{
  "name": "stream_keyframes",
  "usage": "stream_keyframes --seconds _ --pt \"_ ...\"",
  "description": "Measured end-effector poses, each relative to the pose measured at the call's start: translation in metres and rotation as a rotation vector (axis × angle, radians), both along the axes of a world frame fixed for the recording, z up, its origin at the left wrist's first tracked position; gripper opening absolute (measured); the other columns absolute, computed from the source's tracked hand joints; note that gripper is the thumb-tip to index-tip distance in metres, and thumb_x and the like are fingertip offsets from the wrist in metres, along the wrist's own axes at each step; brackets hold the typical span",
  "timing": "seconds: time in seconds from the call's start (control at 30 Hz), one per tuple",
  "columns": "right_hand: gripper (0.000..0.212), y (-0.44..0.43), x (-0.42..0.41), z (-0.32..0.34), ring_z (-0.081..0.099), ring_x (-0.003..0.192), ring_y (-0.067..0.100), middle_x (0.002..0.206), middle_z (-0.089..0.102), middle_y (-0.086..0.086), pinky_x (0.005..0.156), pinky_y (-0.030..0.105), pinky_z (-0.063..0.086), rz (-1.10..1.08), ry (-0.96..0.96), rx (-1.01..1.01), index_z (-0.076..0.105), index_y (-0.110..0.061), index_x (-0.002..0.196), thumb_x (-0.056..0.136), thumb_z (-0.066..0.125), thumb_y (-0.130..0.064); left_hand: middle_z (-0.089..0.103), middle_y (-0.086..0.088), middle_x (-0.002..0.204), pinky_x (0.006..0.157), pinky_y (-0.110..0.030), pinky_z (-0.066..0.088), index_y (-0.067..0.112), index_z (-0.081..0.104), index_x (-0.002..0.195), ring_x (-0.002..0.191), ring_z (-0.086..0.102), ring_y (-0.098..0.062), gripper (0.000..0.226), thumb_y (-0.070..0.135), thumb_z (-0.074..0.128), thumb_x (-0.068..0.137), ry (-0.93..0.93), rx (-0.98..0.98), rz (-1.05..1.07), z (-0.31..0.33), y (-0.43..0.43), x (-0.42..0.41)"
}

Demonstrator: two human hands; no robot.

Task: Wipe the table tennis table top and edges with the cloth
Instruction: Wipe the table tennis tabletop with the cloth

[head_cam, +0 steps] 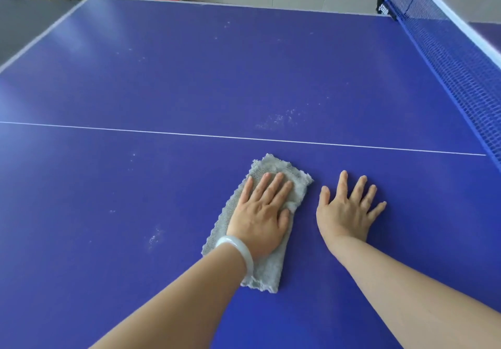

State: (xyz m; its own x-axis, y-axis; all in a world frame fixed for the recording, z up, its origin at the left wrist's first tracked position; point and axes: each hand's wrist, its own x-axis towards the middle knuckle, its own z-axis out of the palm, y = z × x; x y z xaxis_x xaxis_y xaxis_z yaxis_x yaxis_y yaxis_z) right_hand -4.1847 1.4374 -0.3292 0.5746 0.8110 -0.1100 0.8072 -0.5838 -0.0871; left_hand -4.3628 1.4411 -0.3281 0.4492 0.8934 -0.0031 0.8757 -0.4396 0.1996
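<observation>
Well, the gray cloth lies flat on the blue table, on the near side of the white line, close to it. The left hand lies flat on the cloth w/ straight fingers, pressing and not gripping. The right hand is on the near side of the line too, flat on bare table, fingers spread, holding nothing.

What could go wrong, I think:
- The cloth may slip or bunch up, b/c the hand only presses on it.
- The bare right hand may leave marks on the top.
- The dusty patch just past the line may get missed, and so may the one well to the near side.
- The edges look not done yet.

Count: 1 cloth, 2 hands, 1 table, 1 line, 2 big dusty patches plus tiny specks, 1 net at the line's right end, 1 white bracelet on the left wrist.
</observation>
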Motion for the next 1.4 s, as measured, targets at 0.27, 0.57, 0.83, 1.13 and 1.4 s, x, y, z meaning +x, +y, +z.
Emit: stream_keyframes --seconds 0.27,0.57,0.83,1.13,1.4 --pt "0.069 -0.001 0.0 -0.002 -0.004 0.153 0.036 0.166 -0.001 0.014 0.119 0.063 -0.004 0.008 -0.016 -0.004 0.004 -0.025 0.159 0.1 0.018 -0.056 0.002 0.008 0.165 0.123 -0.044 0.0 0.025 0.013 0.158 0.152 -0.005 -0.014 0.059 0.039 0.02 0.101 -0.063 -0.061 0.393 0.01 -0.069 -0.09" --pt "0.062 -0.008 -0.004 0.006 0.01 0.152 0.036 0.164 0.017 0.015 0.121 0.061 0.002 0.148 0.052 0.103 0.024 -0.009 0.156 0.103 0.035 -0.04 0.024 0.006 0.163 0.116 -0.047 0.019 0.025 0.034 0.154 0.151 0.018 -0.017 0.072 0.041 0.052 0.086 -0.046 -0.063 0.051 0.008 -0.165 -0.078" --pt "0.054 -0.087 -0.119 0.006 0.015 0.153 0.021 0.164 0.02 0.01 0.126 0.04 0.005 0.526 0.23 0.261 0.027 -0.005 0.154 0.103 0.043 -0.014 0.028 0.003 0.161 0.114 -0.045 0.019 0.021 0.037 0.153 0.15 0.022 -0.018 0.066 0.043 0.047 0.091 0.028 -0.051 0.081 0.016 -0.17 -0.075" --pt "0.048 -0.086 -0.137 0.004 0.023 0.151 0.019 0.16 0.031 0.007 0.125 0.041 0.009 0.349 0.314 0.296 0.041 -0.008 0.15 0.104 0.038 -0.024 0.007 0.009 0.165 0.123 -0.044 -0.002 0.025 0.018 0.158 0.151 -0.009 -0.01 0.06 0.041 0.024 0.101 -0.073 -0.019 0.174 0.008 -0.093 -0.162" --pt "0.063 -0.08 -0.15 -0.005 0.015 0.153 0.026 0.164 0.02 0.011 0.124 0.048 0.01 0.398 -0.028 0.124 0.022 -0.008 0.157 0.102 0.034 -0.037 -0.006 0.004 0.166 0.123 -0.046 -0.007 0.021 0.001 0.159 0.152 -0.013 -0.017 0.062 0.038 0.018 0.101 -0.053 -0.042 0.638 0.004 -0.11 -0.202"
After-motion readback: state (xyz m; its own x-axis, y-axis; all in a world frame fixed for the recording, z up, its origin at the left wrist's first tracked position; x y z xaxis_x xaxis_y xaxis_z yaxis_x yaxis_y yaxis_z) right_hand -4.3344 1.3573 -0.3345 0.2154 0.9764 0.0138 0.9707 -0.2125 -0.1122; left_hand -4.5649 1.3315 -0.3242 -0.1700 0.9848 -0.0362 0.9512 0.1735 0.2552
